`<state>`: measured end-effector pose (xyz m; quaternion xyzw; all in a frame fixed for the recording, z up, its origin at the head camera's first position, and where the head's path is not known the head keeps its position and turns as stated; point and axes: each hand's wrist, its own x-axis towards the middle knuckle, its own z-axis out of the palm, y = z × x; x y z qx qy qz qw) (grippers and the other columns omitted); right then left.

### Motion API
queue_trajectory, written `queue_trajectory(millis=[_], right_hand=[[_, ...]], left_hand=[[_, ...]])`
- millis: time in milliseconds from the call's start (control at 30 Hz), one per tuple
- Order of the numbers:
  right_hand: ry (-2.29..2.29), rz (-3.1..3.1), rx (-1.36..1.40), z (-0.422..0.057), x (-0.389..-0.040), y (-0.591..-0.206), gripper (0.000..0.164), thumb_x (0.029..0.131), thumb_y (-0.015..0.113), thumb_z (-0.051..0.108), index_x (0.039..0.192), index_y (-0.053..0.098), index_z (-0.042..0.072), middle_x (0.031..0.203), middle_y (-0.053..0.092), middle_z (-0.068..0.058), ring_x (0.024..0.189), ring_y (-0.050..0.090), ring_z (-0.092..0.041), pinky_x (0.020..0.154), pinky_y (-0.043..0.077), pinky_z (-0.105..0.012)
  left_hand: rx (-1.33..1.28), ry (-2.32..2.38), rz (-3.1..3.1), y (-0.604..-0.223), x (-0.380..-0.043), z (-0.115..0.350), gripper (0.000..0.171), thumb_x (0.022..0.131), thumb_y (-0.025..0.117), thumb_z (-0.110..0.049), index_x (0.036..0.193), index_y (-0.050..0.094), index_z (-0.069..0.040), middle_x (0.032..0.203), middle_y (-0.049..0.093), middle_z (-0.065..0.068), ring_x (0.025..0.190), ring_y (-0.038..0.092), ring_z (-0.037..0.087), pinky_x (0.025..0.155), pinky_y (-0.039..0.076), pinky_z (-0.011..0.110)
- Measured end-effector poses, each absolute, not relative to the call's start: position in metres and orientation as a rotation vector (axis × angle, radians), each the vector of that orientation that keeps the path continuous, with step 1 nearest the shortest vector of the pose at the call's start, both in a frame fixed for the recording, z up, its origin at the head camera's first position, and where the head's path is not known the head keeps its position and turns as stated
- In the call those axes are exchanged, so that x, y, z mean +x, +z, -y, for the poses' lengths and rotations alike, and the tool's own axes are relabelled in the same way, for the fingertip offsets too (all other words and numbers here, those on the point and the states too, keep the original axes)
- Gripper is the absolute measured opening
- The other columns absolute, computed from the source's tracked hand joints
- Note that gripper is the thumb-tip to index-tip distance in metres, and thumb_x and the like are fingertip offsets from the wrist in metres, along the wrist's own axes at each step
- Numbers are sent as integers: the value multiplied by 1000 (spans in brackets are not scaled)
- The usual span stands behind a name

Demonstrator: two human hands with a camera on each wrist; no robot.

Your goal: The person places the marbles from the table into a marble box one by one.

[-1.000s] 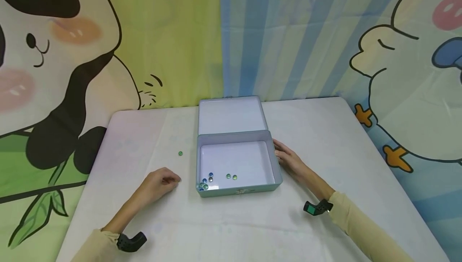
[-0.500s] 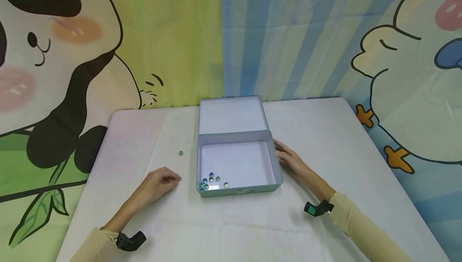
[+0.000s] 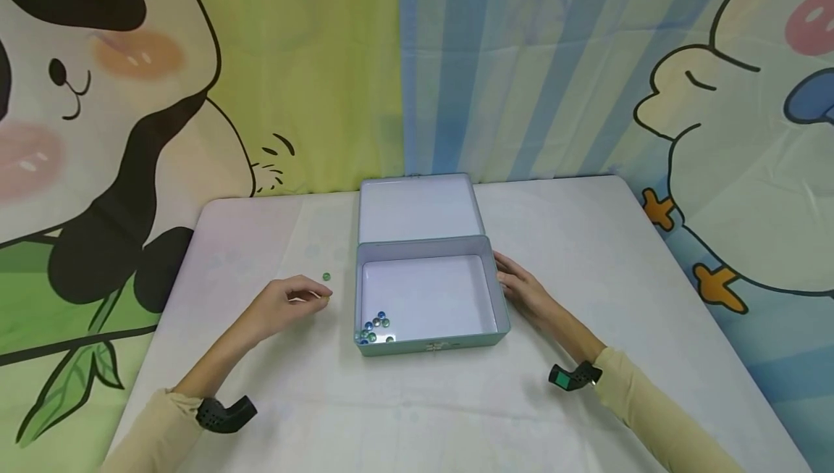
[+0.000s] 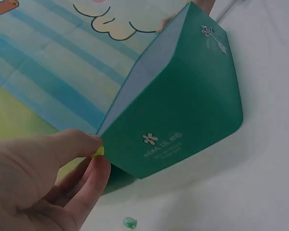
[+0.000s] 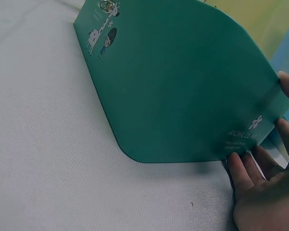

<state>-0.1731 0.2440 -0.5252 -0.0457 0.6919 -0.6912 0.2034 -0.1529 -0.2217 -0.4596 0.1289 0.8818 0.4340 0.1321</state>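
Observation:
My left hand (image 3: 289,303) is raised over the table left of the box, pinching a small yellow-green glass marble (image 4: 100,151) between thumb and fingertip. A green glass marble (image 3: 326,277) lies on the table just beyond that hand. The green tin box (image 3: 433,346) stands with its lid (image 3: 420,208) laid back. Several blue and green marbles (image 3: 376,323) gather in its near left corner, and one green marble (image 3: 389,339) sits by the front wall. My right hand (image 3: 524,292) rests its extended fingers (image 5: 241,168) against the box's right side.
A white-covered table (image 3: 456,415) bears everything. Behind it hangs a striped curtain (image 3: 456,60), with a panda print (image 3: 130,132) on the left and a white bird print (image 3: 749,169) on the right. Each wrist wears a black camera (image 3: 226,415).
My left hand has lifted and moved forward from the tabletop. Inside the box, two green marbles have rolled left towards the cluster. My right hand has stayed at the box.

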Motion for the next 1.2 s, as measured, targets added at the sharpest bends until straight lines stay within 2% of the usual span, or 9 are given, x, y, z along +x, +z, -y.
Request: queue_trajectory(millis=[200, 433, 633, 900, 1200], right_hand=[[-1921, -1947, -101, -245, -174, -523, 67, 101, 48, 30, 156, 15, 12, 162, 13, -20, 149, 14, -40, 121, 12, -56], [-1934, -1945, -117, -248, -175, -524, 67, 101, 47, 27, 156, 14, 9, 161, 14, -21, 148, 16, -41, 120, 14, -56], [-1938, -1926, -131, -249, -176, -527, 66, 102, 46, 27, 156, 12, 9, 162, 12, -21, 149, 15, -41, 120, 14, -56], [-1928, -1925, -113, -245, -174, -525, 69, 100, 48, 29, 156, 13, 10, 162, 12, -21, 149, 15, -41, 120, 15, -57], [-1931, -1914, -86, -243, -174, -525, 67, 100, 47, 27, 156, 15, 11, 162, 14, -21, 147, 19, -41, 120, 16, -57]], left_hand=[[484, 1262, -2540, -443, -166, 208, 19, 89, 71, -27, 106, 73, -18, 106, 71, 1, 91, 64, 11, 77, 54, 22], [713, 1234, -2467, -425, -189, 168, 18, 89, 71, -16, 105, 73, -11, 103, 72, 4, 91, 65, 12, 78, 55, 22], [954, 1102, -2400, -416, -213, 118, 14, 89, 69, -12, 103, 73, -10, 102, 73, 5, 89, 66, 13, 77, 55, 21], [975, 1024, -2251, -424, -236, 52, 14, 90, 67, -13, 101, 73, -7, 103, 74, 7, 88, 69, 12, 76, 56, 21], [1047, 851, -2228, -453, -240, -6, 12, 88, 69, -13, 97, 75, -8, 97, 74, 4, 86, 66, 9, 73, 52, 16]])
